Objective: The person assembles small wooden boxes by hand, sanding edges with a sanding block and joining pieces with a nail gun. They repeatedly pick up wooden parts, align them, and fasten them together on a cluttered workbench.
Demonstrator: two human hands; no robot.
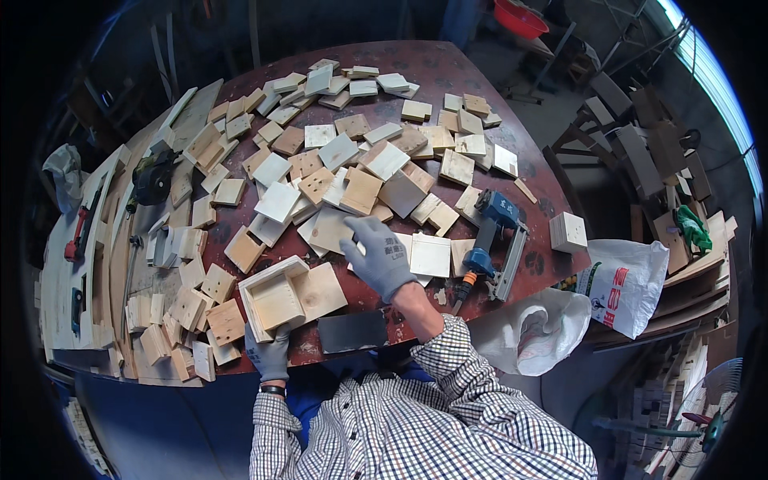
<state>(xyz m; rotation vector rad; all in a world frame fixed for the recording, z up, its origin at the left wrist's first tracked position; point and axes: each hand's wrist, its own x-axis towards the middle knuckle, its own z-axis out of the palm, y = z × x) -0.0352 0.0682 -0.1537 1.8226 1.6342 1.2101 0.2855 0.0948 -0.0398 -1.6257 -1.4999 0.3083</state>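
Observation:
My left hand (270,352), in a grey work glove, grips the near end of a small open-topped wooden box (270,302) over the table's front edge; its thumb shows on the wood and its other fingers are mostly hidden. Against the box's right side lies a flat wooden piece (322,290). My right hand (379,256), also gloved, is over the heap with thumb and fingers apart. Its fingertips are at the edge of a pale wooden block (328,233); whether they touch it I cannot tell. To its right stands a blue nail gun (498,212) with an air hose fitting.
Many loose wooden blocks (318,80) cover the dark red table (448,68). A dark flat plate (352,331) lies at the front edge. White sacks (544,330) hang at the right corner. Long boards and a black tool (152,178) lie left; a fan (710,424) stands lower right.

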